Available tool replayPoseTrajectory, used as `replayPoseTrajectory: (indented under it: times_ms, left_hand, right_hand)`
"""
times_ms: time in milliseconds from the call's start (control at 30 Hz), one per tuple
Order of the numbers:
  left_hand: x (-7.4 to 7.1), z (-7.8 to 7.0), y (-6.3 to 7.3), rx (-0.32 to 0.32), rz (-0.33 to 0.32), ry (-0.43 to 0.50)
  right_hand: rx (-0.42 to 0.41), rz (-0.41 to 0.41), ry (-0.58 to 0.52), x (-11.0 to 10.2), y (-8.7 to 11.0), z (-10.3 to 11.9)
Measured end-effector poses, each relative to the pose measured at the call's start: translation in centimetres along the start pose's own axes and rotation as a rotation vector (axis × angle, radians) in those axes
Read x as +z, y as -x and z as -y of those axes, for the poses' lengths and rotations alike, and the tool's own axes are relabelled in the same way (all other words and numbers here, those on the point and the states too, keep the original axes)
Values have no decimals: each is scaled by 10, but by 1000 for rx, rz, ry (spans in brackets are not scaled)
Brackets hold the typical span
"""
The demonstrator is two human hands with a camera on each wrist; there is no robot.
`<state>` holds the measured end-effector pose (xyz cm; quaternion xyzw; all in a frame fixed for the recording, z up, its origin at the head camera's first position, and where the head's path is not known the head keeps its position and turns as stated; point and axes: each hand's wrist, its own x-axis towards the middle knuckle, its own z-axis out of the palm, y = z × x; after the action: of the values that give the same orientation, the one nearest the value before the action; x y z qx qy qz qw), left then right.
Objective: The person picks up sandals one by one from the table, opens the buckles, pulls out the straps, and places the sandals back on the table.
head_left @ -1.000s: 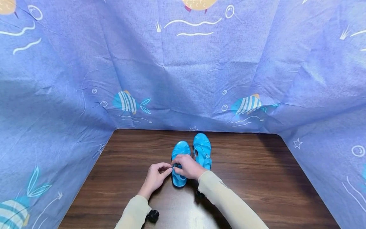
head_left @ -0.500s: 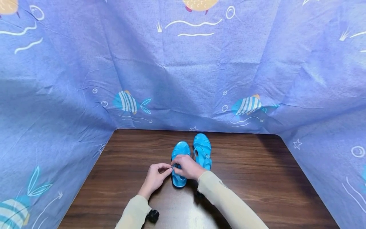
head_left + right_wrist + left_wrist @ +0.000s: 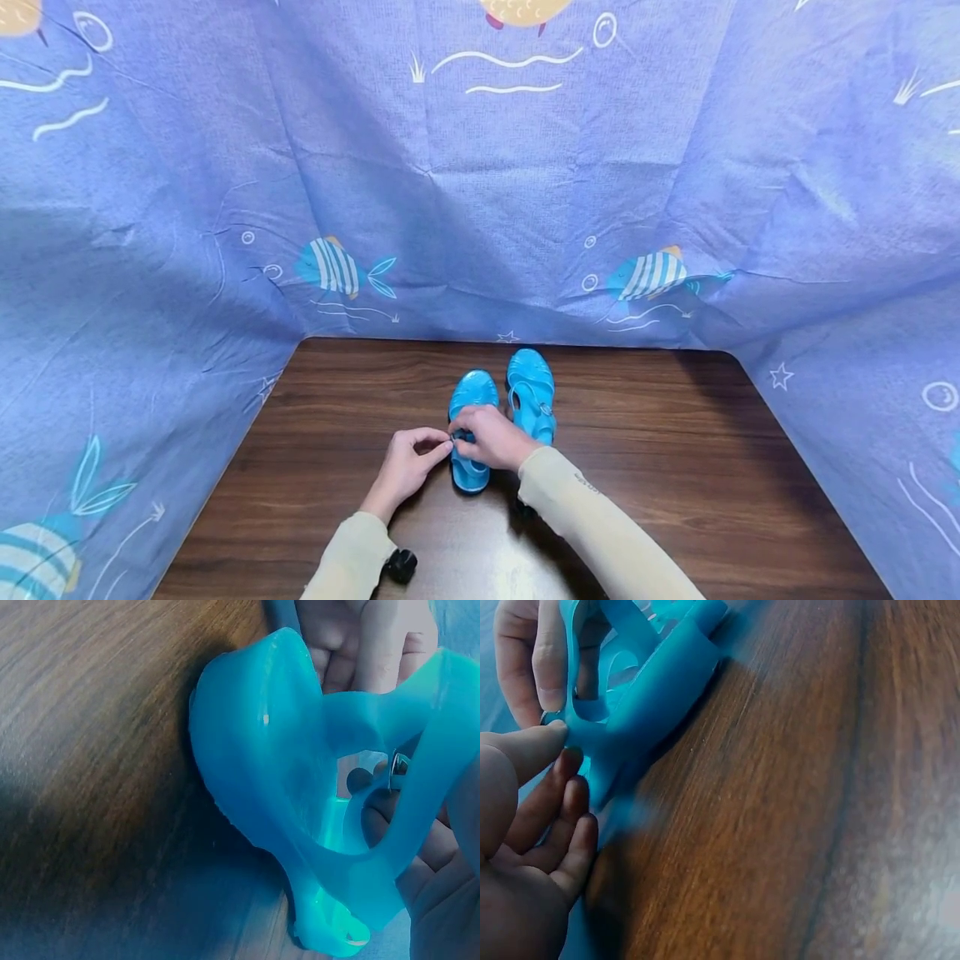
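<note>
Two blue jelly sandals stand side by side on the table, toes pointing away. On the outer side of the left sandal (image 3: pixel 475 389), my left hand (image 3: pixel 407 465) pinches the strap edge between thumb and fingers. Reaching across from the right, my right hand (image 3: pixel 491 437) holds the strap at the same spot. A small metal buckle (image 3: pixel 397 769) shows by the right fingers in the right wrist view; the strap's end is mostly hidden behind them. The sandal's heel (image 3: pixel 247 742) faces me. Beside it, partly behind my right wrist, stands the right sandal (image 3: pixel 529 372).
Both sandals rest on a dark wood-grain table (image 3: pixel 675 467) with rounded far corners. A blue fish-print cloth (image 3: pixel 495 208) hangs behind the table and along both sides. Black devices, including one at the left wrist (image 3: pixel 401 566), sit under the cream sleeves.
</note>
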<state>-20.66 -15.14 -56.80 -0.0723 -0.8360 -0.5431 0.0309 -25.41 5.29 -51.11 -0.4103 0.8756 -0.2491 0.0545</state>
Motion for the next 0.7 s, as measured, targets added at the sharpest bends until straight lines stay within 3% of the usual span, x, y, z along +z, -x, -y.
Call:
replayPoseTrajectory:
  times_ms: [167, 433, 700]
  left_hand:
    - [-1, -2, -2, 8, 40, 26]
    - [0, -2, -1, 11, 13, -14]
    - [1, -5, -2, 144, -35, -106]
  right_hand:
    - [-2, -14, -9, 1, 0, -1]
    - [-21, -39, -11, 2, 1, -1]
    - [-45, -44, -6, -1, 2, -4]
